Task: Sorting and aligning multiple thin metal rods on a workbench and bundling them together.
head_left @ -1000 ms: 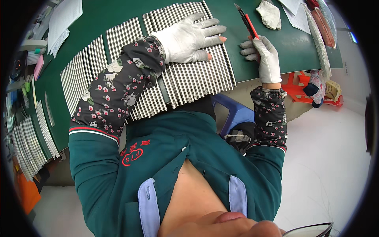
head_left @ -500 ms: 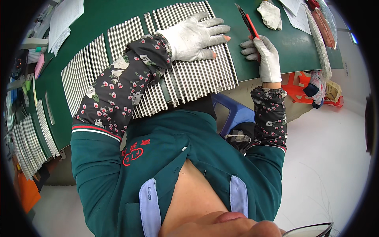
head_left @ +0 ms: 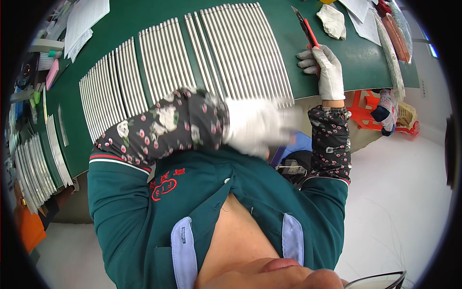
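My left hand (head_left: 257,126), in a white glove, hangs at the near edge of the table, over the lower ends of the metal strips; its fingers are smeared by motion. My right hand (head_left: 329,73), gloved with a bare wrist below the cuff, is closed around a red and black utility knife (head_left: 309,32). The knife's blade points up and away from me. Many slim silvery metal strips (head_left: 245,53) lie side by side in several groups, with narrow gaps between them. My left sleeve covers the near ends of some.
Under the strips is a green table mat (head_left: 288,79). A crumpled white glove (head_left: 332,21) and papers (head_left: 363,21) lie at the far right. More strips (head_left: 36,168) and a pink block (head_left: 52,73) are at the left. A blue stool (head_left: 301,143) stands below the table edge.
My left hand has come off the top of the strips and moved toward me, past their near ends. The strips' gaps show more evenly. My right hand keeps the knife almost where it was.
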